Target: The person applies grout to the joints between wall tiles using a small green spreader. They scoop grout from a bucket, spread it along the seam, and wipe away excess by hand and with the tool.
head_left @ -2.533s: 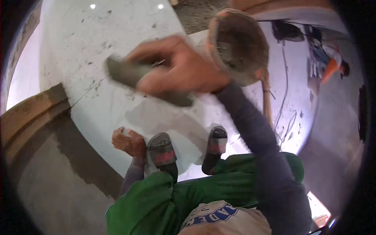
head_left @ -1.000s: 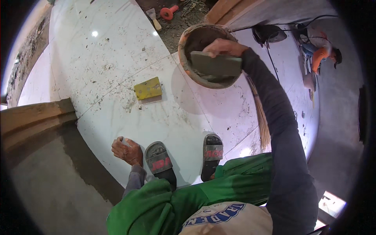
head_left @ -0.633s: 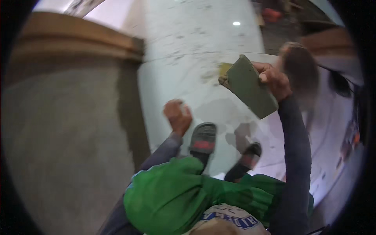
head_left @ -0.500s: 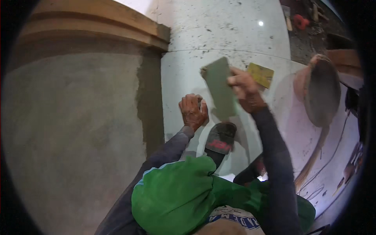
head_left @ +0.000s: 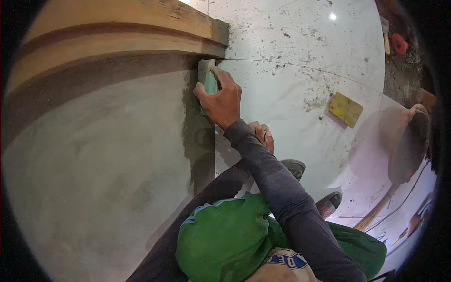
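My right hand [head_left: 224, 101] grips a pale green plastering float [head_left: 211, 85], thumb on one side and fingers on the other. The float sits against the far end of a dark, damp mortar strip [head_left: 199, 145], close under the wooden moulding [head_left: 217, 37]. That strip runs along the right edge of a grey cement surface [head_left: 103, 155]. Partly covered by my right forearm, my left hand [head_left: 263, 135] has its fingers curled over the white tiles [head_left: 282, 94]; something dark shows between them, too small to name.
Mortar crumbs dot the tiles. A yellow flat block [head_left: 346, 110] lies to the right, with a mortar-coated bowl [head_left: 409, 145] and a broom [head_left: 376, 209] beyond it. A red round object [head_left: 399, 44] is at the far right. My sandalled foot [head_left: 293, 168] stands near my left hand.
My right hand has carried the float left, from above the tiles onto the damp strip beside the moulding, crossing over my left hand. The view has shifted, too.
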Available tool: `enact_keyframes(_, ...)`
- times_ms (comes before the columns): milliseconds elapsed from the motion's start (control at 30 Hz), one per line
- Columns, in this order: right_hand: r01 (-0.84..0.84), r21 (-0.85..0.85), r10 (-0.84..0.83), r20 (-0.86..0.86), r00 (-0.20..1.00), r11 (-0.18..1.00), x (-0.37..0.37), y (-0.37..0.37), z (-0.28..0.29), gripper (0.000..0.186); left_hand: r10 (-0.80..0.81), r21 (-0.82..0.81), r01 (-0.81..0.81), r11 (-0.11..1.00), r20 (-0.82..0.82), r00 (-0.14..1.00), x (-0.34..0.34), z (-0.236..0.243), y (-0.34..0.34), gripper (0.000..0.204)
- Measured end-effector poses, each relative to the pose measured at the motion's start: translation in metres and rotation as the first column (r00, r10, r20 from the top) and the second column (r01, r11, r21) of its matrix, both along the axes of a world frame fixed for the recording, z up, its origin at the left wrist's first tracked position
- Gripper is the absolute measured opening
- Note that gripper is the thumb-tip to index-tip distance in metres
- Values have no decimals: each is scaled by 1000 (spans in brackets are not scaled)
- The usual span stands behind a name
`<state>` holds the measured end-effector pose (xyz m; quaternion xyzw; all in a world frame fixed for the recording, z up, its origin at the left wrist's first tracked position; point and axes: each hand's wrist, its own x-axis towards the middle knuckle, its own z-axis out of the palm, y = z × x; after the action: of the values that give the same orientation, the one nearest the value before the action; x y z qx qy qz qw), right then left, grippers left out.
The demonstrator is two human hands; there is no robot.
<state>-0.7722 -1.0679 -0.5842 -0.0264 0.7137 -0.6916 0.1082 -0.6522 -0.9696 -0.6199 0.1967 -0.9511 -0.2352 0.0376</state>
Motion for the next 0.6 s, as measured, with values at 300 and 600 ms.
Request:
enact_keyframes(300,-22,-138,0,-157,988,990,4,4,46,52,-110,-134,97,986,-94,989,0,-12,-14,20)
enact_keyframes(600,-67,43,58,186,981,997,-13,5,-13,55,22,29,-21,999,-45,999,-1,-7,-4,18)
